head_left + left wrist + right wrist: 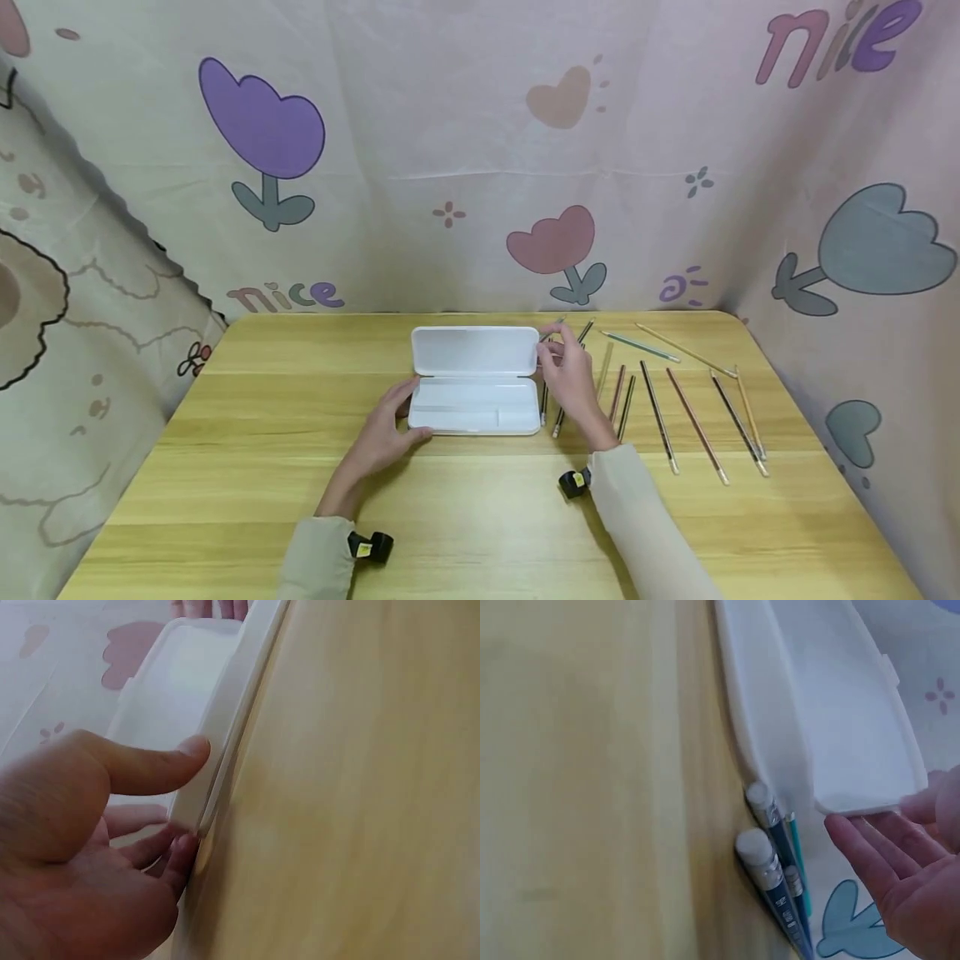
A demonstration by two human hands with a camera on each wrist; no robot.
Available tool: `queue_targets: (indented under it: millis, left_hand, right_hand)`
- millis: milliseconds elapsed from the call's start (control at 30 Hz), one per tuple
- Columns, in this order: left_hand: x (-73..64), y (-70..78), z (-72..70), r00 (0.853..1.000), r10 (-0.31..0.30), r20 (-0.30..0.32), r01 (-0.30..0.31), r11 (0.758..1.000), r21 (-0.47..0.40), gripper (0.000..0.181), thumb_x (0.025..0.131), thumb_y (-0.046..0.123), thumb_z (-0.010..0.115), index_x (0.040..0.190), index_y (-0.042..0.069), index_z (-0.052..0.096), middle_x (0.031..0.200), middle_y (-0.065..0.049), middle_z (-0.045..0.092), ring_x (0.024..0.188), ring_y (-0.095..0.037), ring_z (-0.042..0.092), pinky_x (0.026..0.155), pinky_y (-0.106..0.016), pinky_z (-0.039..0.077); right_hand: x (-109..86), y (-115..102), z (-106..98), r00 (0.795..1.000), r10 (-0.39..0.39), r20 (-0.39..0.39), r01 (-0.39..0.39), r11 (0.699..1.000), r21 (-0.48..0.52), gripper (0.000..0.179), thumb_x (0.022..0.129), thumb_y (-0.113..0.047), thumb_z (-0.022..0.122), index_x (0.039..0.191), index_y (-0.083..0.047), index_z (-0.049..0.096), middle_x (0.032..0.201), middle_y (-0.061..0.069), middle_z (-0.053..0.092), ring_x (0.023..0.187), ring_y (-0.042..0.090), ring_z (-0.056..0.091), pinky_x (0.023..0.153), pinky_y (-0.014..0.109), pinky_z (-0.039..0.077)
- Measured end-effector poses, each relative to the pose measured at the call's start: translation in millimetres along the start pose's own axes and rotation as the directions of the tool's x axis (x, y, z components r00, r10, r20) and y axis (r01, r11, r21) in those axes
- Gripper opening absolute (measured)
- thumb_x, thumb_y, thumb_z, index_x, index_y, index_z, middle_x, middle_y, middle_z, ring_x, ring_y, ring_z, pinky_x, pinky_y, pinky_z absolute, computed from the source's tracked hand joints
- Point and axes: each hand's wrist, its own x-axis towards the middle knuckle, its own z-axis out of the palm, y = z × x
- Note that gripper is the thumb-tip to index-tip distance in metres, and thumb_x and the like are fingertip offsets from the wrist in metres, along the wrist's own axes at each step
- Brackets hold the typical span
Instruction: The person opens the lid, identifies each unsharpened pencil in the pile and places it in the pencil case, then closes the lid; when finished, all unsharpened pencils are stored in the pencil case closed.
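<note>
White case (475,393), "nice" lettering (843,43) on backdrop (405,100)

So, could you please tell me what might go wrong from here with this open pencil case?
The right hand pinches the edge of the lid, so it could get nipped if the lid drops. Eraser-tipped pencils lie close beside the white pencil case, so they might be knocked and roll if it shifts that way.

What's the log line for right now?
left hand: grips case | right hand: holds lid | case: open | pencils: right of case
</note>
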Motion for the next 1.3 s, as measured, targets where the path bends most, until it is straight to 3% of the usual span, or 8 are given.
queue_targets:
  millis: [167,333,600,833,1100,1300]
  left_hand:
    - [-1.6,-3.9,-9.7,0.999,-0.015,0.032,0.017,0.998,-0.061,0.080,0.086,-0.004,0.079,0.153,-0.009,0.036,0.154,-0.030,0.039,0.126,-0.043,0.055,0.107,-0.054,0.047]
    - [-3.9,-4.1,-11.6,0.998,-0.052,0.032,0.054,0.996,-0.071,0.079,0.085,-0.002,0.080,0.153,-0.005,0.040,0.152,-0.028,0.043,0.125,-0.043,0.056,0.110,-0.058,0.043]
    - [-6.7,-5.4,-11.4,0.997,-0.076,0.006,0.076,0.994,-0.079,0.080,0.081,-0.005,0.082,0.152,-0.004,0.043,0.152,-0.025,0.045,0.125,-0.042,0.056,0.108,-0.053,0.046]
    - [-6.4,-5.5,-10.5,0.999,-0.044,0.003,0.044,0.997,-0.062,0.079,0.082,-0.005,0.082,0.151,-0.005,0.043,0.153,-0.026,0.044,0.131,-0.041,0.052,0.108,-0.051,0.047]
    - [-5.9,-4.4,-10.9,1.000,-0.006,0.010,0.006,0.996,-0.087,0.077,0.082,-0.006,0.081,0.150,-0.008,0.043,0.152,-0.028,0.044,0.132,-0.043,0.051,0.108,-0.053,0.047]
    - [-5.6,-3.7,-10.0,1.000,0.020,0.015,-0.018,0.996,-0.089,0.077,0.082,-0.006,0.081,0.149,-0.010,0.043,0.152,-0.028,0.044,0.132,-0.041,0.051,0.107,-0.051,0.048]
  right_hand:
    - [7.7,5.6,3.1,0.998,0.061,-0.004,-0.061,0.998,-0.026,0.024,0.099,0.001,0.063,0.124,0.001,0.062,0.102,0.024,0.074,0.088,0.037,0.075,0.069,0.041,0.065]
    - [11.2,10.2,5.1,0.994,0.103,0.030,-0.096,0.981,-0.170,0.028,0.098,0.001,0.065,0.125,-0.001,0.068,0.099,0.019,0.074,0.085,0.030,0.073,0.065,0.030,0.063]
    - [14.6,9.2,7.7,0.988,0.079,0.133,-0.030,0.943,-0.332,0.030,0.098,0.000,0.064,0.126,0.005,0.069,0.096,0.015,0.074,0.078,0.021,0.067,0.061,0.028,0.057]
    - [16.5,5.0,8.8,0.980,0.091,0.175,-0.009,0.906,-0.423,0.032,0.096,0.001,0.061,0.126,0.009,0.068,0.101,0.022,0.074,0.063,0.016,0.060,0.053,0.023,0.049]
    - [14.2,3.6,9.2,0.980,0.083,0.180,0.005,0.899,-0.439,0.033,0.095,0.003,0.060,0.126,0.011,0.067,0.096,0.021,0.073,0.055,0.014,0.053,0.049,0.022,0.043]
    - [12.5,3.9,7.0,0.980,0.094,0.176,-0.010,0.904,-0.427,0.033,0.096,0.003,0.060,0.127,0.011,0.066,0.098,0.020,0.073,0.070,0.019,0.062,0.056,0.026,0.052]
